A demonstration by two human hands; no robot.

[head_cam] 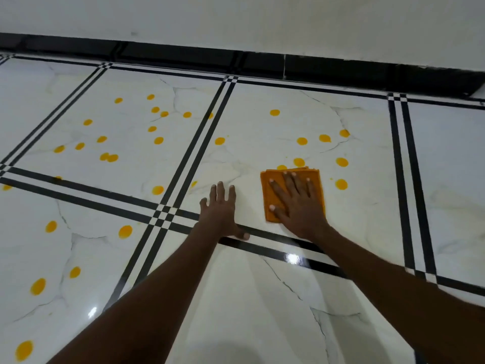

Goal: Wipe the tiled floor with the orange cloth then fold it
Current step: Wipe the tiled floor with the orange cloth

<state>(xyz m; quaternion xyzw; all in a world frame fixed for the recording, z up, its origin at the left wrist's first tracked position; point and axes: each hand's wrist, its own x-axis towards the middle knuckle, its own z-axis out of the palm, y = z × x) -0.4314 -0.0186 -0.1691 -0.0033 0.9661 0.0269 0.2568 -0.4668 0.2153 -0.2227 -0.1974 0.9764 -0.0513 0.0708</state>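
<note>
The orange cloth (271, 181), folded into a small square, lies flat on the white marble-look tiled floor (262, 298). My right hand (296, 203) presses down on it with fingers spread, covering most of it. My left hand (221, 212) rests flat on the bare tile just left of the cloth, fingers apart, holding nothing. Several yellow-orange spots dot the floor; the nearest ones (341, 184) sit right of and just beyond the cloth.
Black double stripes (189, 153) run between the tiles. More yellow spots (109, 156) spread over the left tile and the near-left floor (38, 286). A black skirting (341, 72) and a white wall (262, 19) bound the floor at the back.
</note>
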